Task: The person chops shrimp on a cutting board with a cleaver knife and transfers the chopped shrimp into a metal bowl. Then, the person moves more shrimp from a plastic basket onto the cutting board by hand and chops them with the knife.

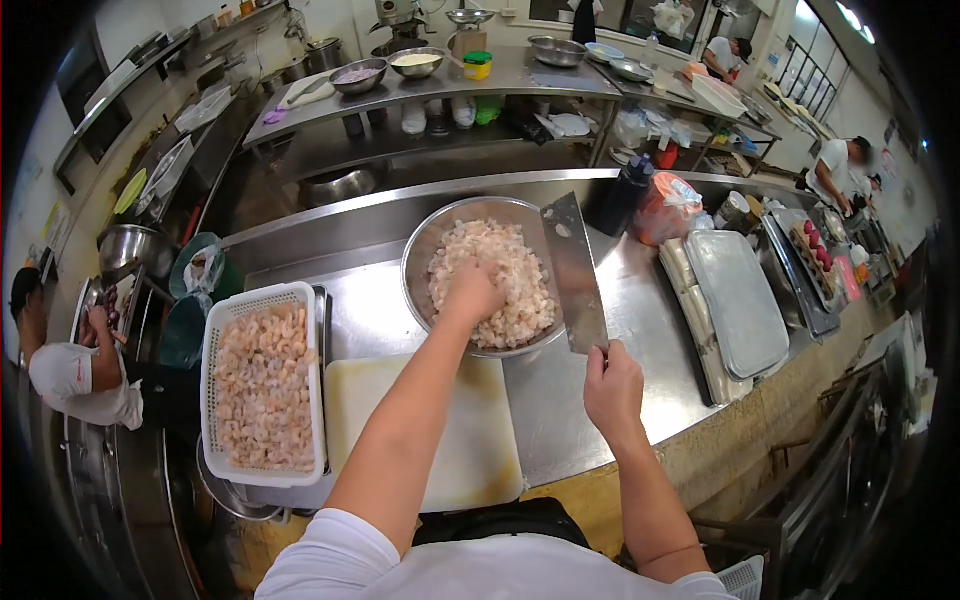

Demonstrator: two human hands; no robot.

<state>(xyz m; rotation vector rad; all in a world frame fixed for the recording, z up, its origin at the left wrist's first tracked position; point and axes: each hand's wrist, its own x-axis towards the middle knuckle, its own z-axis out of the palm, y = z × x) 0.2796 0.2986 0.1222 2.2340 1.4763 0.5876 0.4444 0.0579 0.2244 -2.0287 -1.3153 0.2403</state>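
Note:
My left hand point(474, 288) reaches into a steel bowl point(409, 280) heaped with chopped shrimp point(515, 270). Its fingers are curled into the shrimp, and the fingertips are hidden. My right hand point(614, 385) is wrapped round the handle of a cleaver point(575, 275). The broad blade stands up at the bowl's right rim, with small bits stuck near its top. Left of the bowl, a white perforated basket point(208, 390) is full of whole peeled shrimp point(262, 395). A white cutting board point(470, 440) lies in front of the bowl, under my left forearm.
On the right of the steel counter point(640, 270) lie a metal lid point(738, 300), a dark bottle point(624, 198) and an orange bagged container point(668, 205). Behind is a table point(510, 80) with bowls. One person point(85, 370) works at far left; others work at far right.

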